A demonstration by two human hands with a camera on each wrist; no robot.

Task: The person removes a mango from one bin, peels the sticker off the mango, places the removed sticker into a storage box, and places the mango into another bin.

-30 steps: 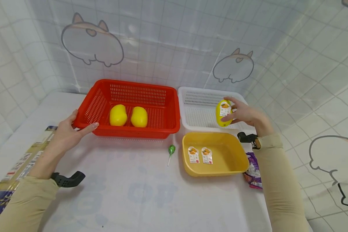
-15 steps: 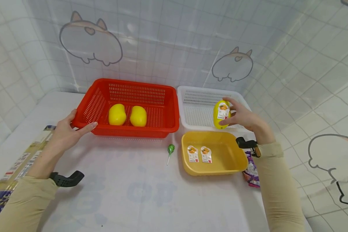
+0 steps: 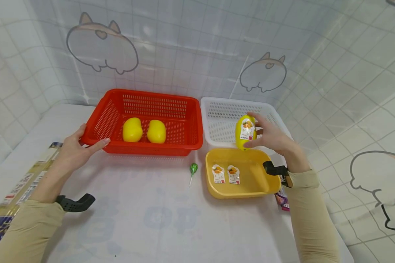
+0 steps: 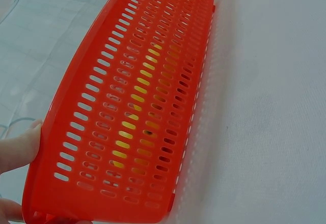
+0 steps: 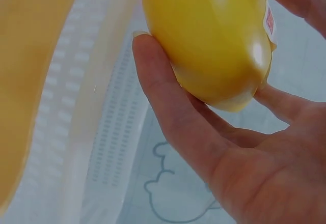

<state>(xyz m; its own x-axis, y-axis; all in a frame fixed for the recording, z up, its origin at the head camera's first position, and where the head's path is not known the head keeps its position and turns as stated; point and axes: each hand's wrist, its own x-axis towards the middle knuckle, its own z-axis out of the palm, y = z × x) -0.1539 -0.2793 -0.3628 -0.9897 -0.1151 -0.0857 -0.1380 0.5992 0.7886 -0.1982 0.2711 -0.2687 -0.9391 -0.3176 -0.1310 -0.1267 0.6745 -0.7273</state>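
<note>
On the right of the head view, the right hand point(image 3: 271, 138) pinches a yellow mango point(image 3: 238, 132) between its thumb and fingers, with a white label point(image 3: 247, 129) printed with mangoes on the side that faces the camera. The held mango appears over the front part of a white slotted basket point(image 3: 221, 128), just behind the back rim of a yellow tub point(image 3: 256, 182); its exact height above them is hard to judge from here. Two similar labels, the left one point(image 3: 218, 174) and the right one point(image 3: 233, 174), show side by side in the left part of the tub. The left hand point(image 3: 75, 151) grips the near left corner of a red slotted basket point(image 3: 148, 149), thumb laid on the front rim and fingers at the left end. Inside that basket two more mangoes, one on the left point(image 3: 132, 130) and one on the right point(image 3: 156, 132), lie close together but apart. A green lollipop point(image 3: 193, 168) lies on the white tabletop point(image 3: 151, 237) between the red basket and the tub, and a purple packet point(image 3: 282, 201) shows partly beside the tub's right end.

In the left wrist view, fingertips touch the red basket's rim at its corner, and yellow shows through the slots.

In the right wrist view, the digits press opposite sides of the mango, its rounded end exposed between them and its label seen edge-on
</note>
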